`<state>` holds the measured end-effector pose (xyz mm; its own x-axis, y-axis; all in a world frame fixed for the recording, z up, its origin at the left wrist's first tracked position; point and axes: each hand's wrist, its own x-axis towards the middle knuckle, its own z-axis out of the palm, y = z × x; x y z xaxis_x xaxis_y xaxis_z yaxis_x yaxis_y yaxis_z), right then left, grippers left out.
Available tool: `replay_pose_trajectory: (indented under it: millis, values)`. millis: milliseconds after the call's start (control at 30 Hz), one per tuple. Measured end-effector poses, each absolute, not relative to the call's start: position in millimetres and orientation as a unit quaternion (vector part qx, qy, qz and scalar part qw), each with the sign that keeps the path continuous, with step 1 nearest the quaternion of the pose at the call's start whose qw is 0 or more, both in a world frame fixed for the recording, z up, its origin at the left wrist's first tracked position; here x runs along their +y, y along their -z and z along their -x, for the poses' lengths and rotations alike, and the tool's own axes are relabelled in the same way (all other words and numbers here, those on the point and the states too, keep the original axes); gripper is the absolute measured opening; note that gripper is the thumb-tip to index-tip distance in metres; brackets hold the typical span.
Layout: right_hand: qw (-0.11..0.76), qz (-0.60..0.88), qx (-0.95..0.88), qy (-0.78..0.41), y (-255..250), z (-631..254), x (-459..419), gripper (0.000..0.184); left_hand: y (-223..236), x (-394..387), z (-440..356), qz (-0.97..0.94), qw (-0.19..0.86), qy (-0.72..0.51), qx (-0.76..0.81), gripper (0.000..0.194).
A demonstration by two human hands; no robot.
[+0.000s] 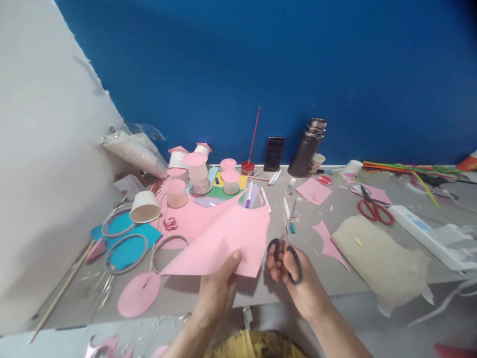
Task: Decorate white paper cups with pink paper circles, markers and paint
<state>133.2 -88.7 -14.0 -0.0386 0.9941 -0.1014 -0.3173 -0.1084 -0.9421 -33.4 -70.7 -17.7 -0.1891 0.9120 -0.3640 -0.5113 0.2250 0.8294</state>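
Note:
My left hand (219,286) grips the lower edge of a large pink paper sheet (227,233), thumb on top and fingers underneath. The sheet's right edge is cut in a curve. In my right hand (298,278) is a pair of black-handled scissors (286,238), blades pointing away from me and slightly apart. They are to the right of the sheet, not touching it. A pink paper disc (139,294) lies to the left of my left hand. Behind the sheet stand several paper cups with pink disc tops, one of them a patterned cup (231,186).
Red-handled scissors (375,211) and a white power strip (428,238) lie on the right. A dark flask (307,149) and a phone (274,154) stand against the blue wall. Embroidery hoops (126,253) rest on blue sheets at left. Stacked cups (130,151) lean in the corner.

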Motion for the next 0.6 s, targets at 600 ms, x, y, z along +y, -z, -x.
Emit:
replay_pose_trajectory:
  millis: [600]
  values:
    - [0.434, 0.442, -0.458, -0.637, 26.9, -135.2, -112.2, 0.064, 12.0, -72.4, 35.6, -0.182, 0.598, -0.615, 0.481, 0.063]
